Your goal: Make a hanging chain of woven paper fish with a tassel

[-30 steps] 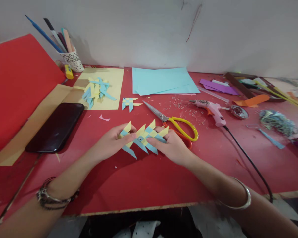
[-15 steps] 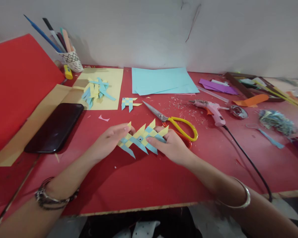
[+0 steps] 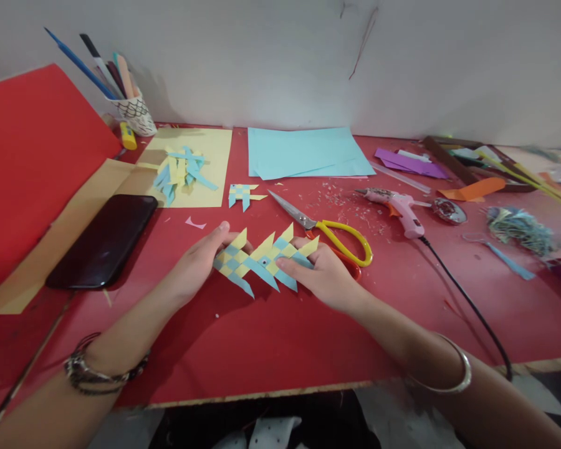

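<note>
Two woven fish of yellow and pale blue paper strips overlap just above the table. My right hand (image 3: pixel 318 268) grips the right paper fish (image 3: pixel 266 254), which has a small dark eye, with its thumb on top and its fingers behind. My left hand (image 3: pixel 203 259) holds the left paper fish (image 3: pixel 234 262) from behind with its fingers. The left thumb is lifted off the paper. Whether the two fish are fastened together I cannot tell. A smaller woven paper fish (image 3: pixel 242 194) lies on the table beyond my hands.
Yellow-handled scissors (image 3: pixel 325 231) lie close to my right hand, with a pink glue gun (image 3: pixel 397 209) farther right. A black phone (image 3: pixel 105 240) is left. Behind are blue paper sheets (image 3: pixel 303 153), a pile of woven pieces (image 3: pixel 184 171) and a pen cup (image 3: pixel 138 115).
My left thumb has come up off the left paper fish, so more of its checkered weave shows. My right hand has hardly moved.
</note>
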Action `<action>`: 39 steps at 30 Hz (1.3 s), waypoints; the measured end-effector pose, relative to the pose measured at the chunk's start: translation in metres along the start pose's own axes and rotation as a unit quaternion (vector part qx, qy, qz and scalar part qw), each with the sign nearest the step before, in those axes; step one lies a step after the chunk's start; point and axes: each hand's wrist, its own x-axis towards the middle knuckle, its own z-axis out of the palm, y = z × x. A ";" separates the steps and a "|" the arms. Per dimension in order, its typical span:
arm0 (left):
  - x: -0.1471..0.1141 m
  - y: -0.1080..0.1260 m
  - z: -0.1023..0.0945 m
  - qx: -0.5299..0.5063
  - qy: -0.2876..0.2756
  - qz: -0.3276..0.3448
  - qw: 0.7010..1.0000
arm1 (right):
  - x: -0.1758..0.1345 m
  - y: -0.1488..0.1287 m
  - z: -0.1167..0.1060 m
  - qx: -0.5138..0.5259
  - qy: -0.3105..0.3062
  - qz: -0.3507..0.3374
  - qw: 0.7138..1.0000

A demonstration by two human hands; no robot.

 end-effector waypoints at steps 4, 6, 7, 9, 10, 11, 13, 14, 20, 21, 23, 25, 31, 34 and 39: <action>0.001 0.000 0.000 0.000 -0.001 0.007 1.000 | 0.000 0.001 0.000 0.008 -0.003 -0.004 1.000; 0.001 0.000 0.000 -0.008 0.006 0.005 1.000 | 0.000 0.002 0.000 0.009 -0.003 -0.005 1.000; 0.001 0.000 0.001 -0.013 0.008 0.003 1.000 | 0.000 0.002 0.000 0.009 -0.003 -0.007 1.000; 0.001 0.000 0.002 -0.017 0.014 0.001 1.000 | 0.000 0.002 -0.001 0.008 -0.004 -0.008 1.000; 0.002 0.001 0.002 -0.016 0.018 0.001 1.000 | 0.000 0.002 -0.001 0.009 -0.006 -0.008 1.000; 0.002 0.001 0.002 -0.013 0.024 0.002 1.000 | 0.000 0.002 -0.001 0.009 -0.006 -0.007 1.000; 0.002 0.000 0.002 -0.004 0.034 0.007 0.999 | 0.000 0.002 -0.001 0.007 -0.003 -0.006 1.000; 0.003 0.000 0.002 0.001 0.034 0.008 0.999 | 0.000 0.002 -0.001 0.006 -0.002 -0.006 1.000; 0.002 0.002 0.002 0.046 0.035 0.028 0.998 | 0.000 0.004 0.000 0.011 -0.008 -0.006 1.000; 0.002 0.003 0.003 0.056 0.037 0.031 0.997 | 0.000 0.004 0.000 0.013 -0.009 -0.006 1.000; 0.001 0.005 0.003 0.067 0.040 0.033 0.996 | 0.000 0.004 0.000 0.013 -0.011 -0.008 1.000; -0.001 0.007 0.004 0.066 0.043 0.034 0.996 | 0.000 0.003 0.000 0.012 -0.010 -0.012 1.000; -0.002 0.008 0.004 0.037 0.041 0.016 0.998 | 0.000 0.003 -0.001 0.015 -0.013 -0.007 1.000; -0.002 0.008 0.005 0.025 0.047 0.001 0.999 | 0.000 0.003 -0.001 0.012 -0.011 -0.004 1.000; -0.002 0.008 0.007 0.003 0.062 -0.002 0.998 | 0.000 0.003 -0.001 0.013 -0.011 -0.008 1.000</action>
